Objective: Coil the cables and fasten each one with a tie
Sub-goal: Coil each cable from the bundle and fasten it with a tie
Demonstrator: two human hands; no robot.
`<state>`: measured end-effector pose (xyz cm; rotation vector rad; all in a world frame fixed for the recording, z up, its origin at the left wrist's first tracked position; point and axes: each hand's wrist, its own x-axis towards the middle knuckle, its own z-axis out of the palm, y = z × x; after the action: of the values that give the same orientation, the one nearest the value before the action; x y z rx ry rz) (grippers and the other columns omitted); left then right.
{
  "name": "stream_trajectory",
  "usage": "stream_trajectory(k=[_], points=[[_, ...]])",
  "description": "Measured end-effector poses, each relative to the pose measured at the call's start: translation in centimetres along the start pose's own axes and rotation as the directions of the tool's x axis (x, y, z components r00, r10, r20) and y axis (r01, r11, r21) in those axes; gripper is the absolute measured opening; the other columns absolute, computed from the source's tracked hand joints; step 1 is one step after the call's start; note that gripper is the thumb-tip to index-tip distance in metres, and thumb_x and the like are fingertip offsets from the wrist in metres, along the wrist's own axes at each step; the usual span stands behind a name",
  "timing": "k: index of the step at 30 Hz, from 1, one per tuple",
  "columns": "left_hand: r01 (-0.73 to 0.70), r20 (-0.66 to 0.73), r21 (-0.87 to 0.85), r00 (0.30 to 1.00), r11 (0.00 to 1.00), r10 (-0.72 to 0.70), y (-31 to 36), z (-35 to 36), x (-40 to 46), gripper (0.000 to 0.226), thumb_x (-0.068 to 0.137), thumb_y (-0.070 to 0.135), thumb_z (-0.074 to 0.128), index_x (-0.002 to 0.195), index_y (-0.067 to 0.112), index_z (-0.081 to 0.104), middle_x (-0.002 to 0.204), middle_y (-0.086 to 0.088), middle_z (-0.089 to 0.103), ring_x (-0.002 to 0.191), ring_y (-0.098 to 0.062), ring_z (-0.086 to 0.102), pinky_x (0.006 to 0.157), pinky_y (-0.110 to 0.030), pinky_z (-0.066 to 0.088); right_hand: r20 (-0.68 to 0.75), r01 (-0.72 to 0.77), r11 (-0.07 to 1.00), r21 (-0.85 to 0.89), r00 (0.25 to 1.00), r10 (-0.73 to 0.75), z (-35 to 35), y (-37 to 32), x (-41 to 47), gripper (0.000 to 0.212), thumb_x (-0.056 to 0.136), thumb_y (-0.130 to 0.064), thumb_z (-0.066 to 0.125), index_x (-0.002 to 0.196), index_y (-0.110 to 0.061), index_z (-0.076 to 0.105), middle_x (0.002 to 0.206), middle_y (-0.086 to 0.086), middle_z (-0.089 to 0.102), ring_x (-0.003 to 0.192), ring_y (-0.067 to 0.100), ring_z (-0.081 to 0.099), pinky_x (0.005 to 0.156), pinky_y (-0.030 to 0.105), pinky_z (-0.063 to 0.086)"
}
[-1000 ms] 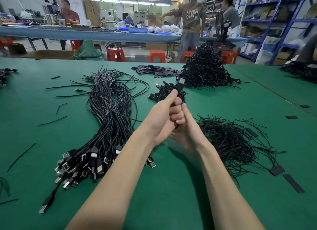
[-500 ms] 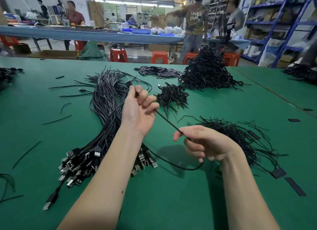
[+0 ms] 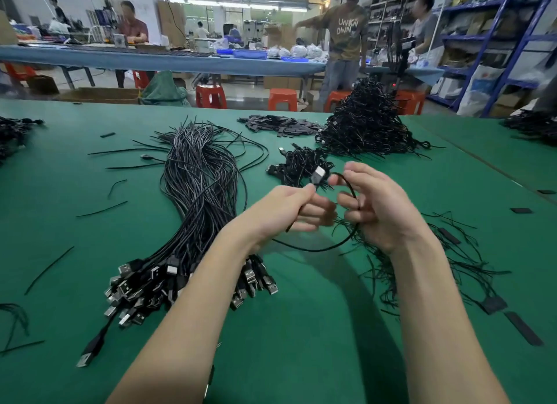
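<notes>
Above the green table [image 3: 301,343] my left hand [image 3: 289,210] grips a thin black USB cable [image 3: 319,248] near its silver plug [image 3: 319,173], which points up and away. The cable hangs in one loop below both hands and runs over the curled fingers of my right hand [image 3: 379,204]. A long bundle of loose black cables [image 3: 199,192] lies to the left, plugs toward me. A heap of thin black ties [image 3: 437,253] lies under and to the right of my right hand. A small heap of coiled cables [image 3: 301,165] sits just beyond my hands.
A large mound of coiled cables [image 3: 367,126] and a flat pile of black strips [image 3: 280,126] lie at the far side. Stray ties [image 3: 48,269] and black strips [image 3: 523,331] are scattered on the table. People stand at benches beyond red stools [image 3: 211,96].
My hands were apart with the cable stretched between them; now they have come together in front of me, the plug is up at my left fingertips and a loop hangs below.
</notes>
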<state>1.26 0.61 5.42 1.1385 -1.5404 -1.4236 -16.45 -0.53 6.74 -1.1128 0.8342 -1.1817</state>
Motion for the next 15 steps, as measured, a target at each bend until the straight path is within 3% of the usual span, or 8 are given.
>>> stream_trajectory(k=[1,3,6,8,9,10,12,15], points=[[-0.03,-0.072,-0.008,0.997,1.0,0.029,0.0,0.3,0.3,0.046,0.11,0.033,0.031,0.106,0.01,0.07,0.109,-0.008,0.076,0.103,-0.017,0.072,0.093,-0.032,0.056,0.101,-0.001,1.0,0.003,0.995,0.001,0.4,-0.3,-0.3,0.012,0.101,-0.005,0.049,0.099,-0.015,0.054,0.087,0.002,0.066,0.051,0.006,0.043,0.035,0.013,0.029],[-0.097,-0.199,-0.22,0.979,0.971,0.053,-0.1,0.6,0.8,0.045,0.111,0.03,0.03,0.098,0.01,0.068,0.107,-0.01,0.073,0.107,-0.021,0.068,0.1,-0.036,0.054,0.337,-0.065,0.997,-0.039,0.938,0.074,0.9,-0.1,-0.8,0.01,0.097,-0.007,0.05,0.099,-0.013,0.058,0.094,0.004,0.066,0.055,0.006,0.048,0.04,0.014,0.038],[-0.162,-0.176,-0.632,0.982,0.758,0.063,0.0,0.2,0.9,0.05,0.111,0.028,0.023,0.123,-0.004,0.059,0.12,-0.02,0.069,0.111,-0.028,0.068,0.095,-0.034,0.056,0.619,-0.3,0.947,-0.112,0.725,0.303,0.7,1.7,-1.4,0.007,0.097,-0.009,0.052,0.1,-0.012,0.057,0.099,0.008,0.063,0.073,0.015,0.059,0.071,0.042,0.063],[-0.184,-0.148,-0.781,0.983,0.597,0.109,-0.1,-0.7,0.6,0.051,0.111,0.028,0.023,0.127,-0.007,0.057,0.123,-0.022,0.068,0.111,-0.03,0.069,0.09,-0.034,0.059,0.68,-0.436,0.892,-0.121,0.618,0.395,0.1,3.4,-1.6,0.01,0.099,-0.004,0.048,0.102,-0.013,0.051,0.095,0.01,0.06,0.079,0.018,0.06,0.081,0.056,0.061],[-0.18,-0.132,-0.821,0.983,0.542,0.128,-0.1,-1.3,0.4,0.05,0.11,0.027,0.024,0.125,-0.007,0.059,0.121,-0.021,0.069,0.108,-0.029,0.071,0.087,-0.033,0.06,0.662,-0.482,0.866,-0.128,0.609,0.437,-0.4,4.1,-1.6,0.013,0.097,-0.003,0.049,0.103,-0.015,0.049,0.09,0.009,0.059,0.076,0.017,0.06,0.075,0.05,0.064],[-0.165,-0.107,-0.846,0.984,0.507,0.142,-0.1,-1.9,0.1,0.049,0.11,0.026,0.027,0.122,-0.006,0.062,0.119,-0.02,0.07,0.103,-0.027,0.072,0.082,-0.031,0.061,0.622,-0.515,0.847,-0.133,0.622,0.476,-0.8,4.6,-1.4,0.015,0.095,-0.003,0.051,0.103,-0.016,0.047,0.085,0.007,0.057,0.069,0.014,0.058,0.064,0.037,0.064],[-0.11,-0.026,-0.854,0.985,0.509,0.168,-0.3,-2.9,-0.4,0.048,0.108,0.026,0.032,0.115,-0.003,0.07,0.113,-0.016,0.073,0.092,-0.023,0.075,0.07,-0.026,0.062,0.478,-0.532,0.842,-0.088,0.719,0.504,-1.3,4.9,-1.0,0.022,0.09,-0.001,0.058,0.1,-0.017,0.047,0.074,0.001,0.053,0.053,0.005,0.048,0.04,0.013,0.048],[-0.043,0.124,-0.587,0.982,0.808,0.142,-0.6,-3.6,-0.9,0.046,0.105,0.029,0.037,0.11,0.001,0.074,0.112,-0.018,0.073,0.086,-0.023,0.075,0.066,-0.024,0.06,0.232,-0.477,0.849,0.229,0.873,0.428,-1.8,4.3,0.0,0.022,0.089,-0.003,0.06,0.099,-0.016,0.045,0.07,0.002,0.052,0.046,0.001,0.039,0.029,0.01,0.028]])
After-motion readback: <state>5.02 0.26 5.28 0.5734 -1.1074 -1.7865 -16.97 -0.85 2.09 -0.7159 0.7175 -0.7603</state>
